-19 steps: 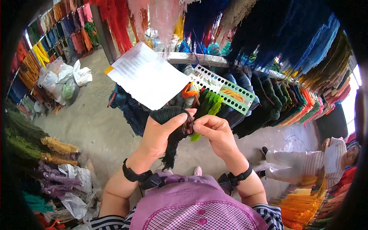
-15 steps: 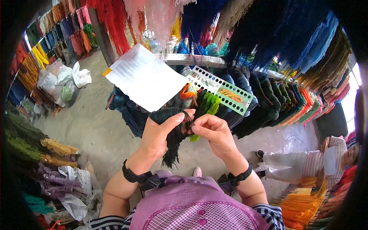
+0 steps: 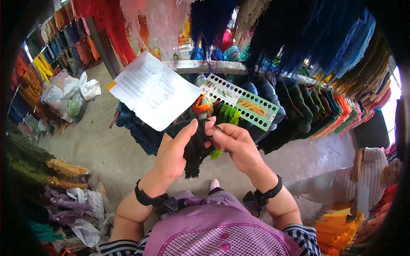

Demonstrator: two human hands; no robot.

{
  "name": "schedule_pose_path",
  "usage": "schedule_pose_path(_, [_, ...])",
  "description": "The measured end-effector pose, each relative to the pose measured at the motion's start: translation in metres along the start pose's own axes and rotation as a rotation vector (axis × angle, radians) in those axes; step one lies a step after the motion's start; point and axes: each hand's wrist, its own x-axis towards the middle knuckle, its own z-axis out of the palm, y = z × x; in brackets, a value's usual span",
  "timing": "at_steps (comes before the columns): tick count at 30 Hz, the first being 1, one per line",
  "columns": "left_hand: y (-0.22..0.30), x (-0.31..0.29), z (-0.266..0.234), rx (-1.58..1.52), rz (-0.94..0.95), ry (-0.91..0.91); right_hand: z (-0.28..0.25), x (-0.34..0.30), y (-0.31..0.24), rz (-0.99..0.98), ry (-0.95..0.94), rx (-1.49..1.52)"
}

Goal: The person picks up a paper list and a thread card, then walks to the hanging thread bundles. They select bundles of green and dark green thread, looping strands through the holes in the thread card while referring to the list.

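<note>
nearest us is the purple apron (image 3: 222, 217), and past it our black wrist straps (image 3: 273, 190). beyond them, in the middle of the scene, we have the dark hank (image 3: 195, 155) up between our two hands. it looks almost black, soft and matte, a thick bunch of fine strands that ends in a ragged fringe. its long axis runs roughly far to near, with the fringe hanging toward us and the fuller part lying at the far end. our left hand (image 3: 171, 155) has it clasped, thumb along the near face and fingers behind. our right hand (image 3: 239, 147) has thumb and forefinger pinched on strands at its right edge; how many, we cannot tell.

just beyond our hands hangs a lime-green skein (image 3: 229, 114). farther left we see a white sheet of paper (image 3: 153, 96) resting over blue skeins (image 3: 132, 130), and just beside it, to the right, a green-and-white card (image 3: 241, 102) edged with holes. past these runs a pale rail (image 3: 188, 66), with navy yarn (image 3: 290, 38) hanging at far right.
</note>
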Motion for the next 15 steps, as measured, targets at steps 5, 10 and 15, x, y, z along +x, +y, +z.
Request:
schedule_pose_path(5, [-0.010,0.013,0.017,0.193,0.205,-0.019,-0.023,0.011,-0.006,-0.049,-0.069,0.022])
schedule_pose_path(10, [-0.008,0.023,0.030,0.225,0.262,0.110,-0.046,0.019,-0.017,-0.058,-0.176,0.063])
schedule_pose_path(15, [-0.013,0.027,0.052,0.374,0.302,0.147,-0.058,0.025,-0.029,-0.044,-0.230,0.121])
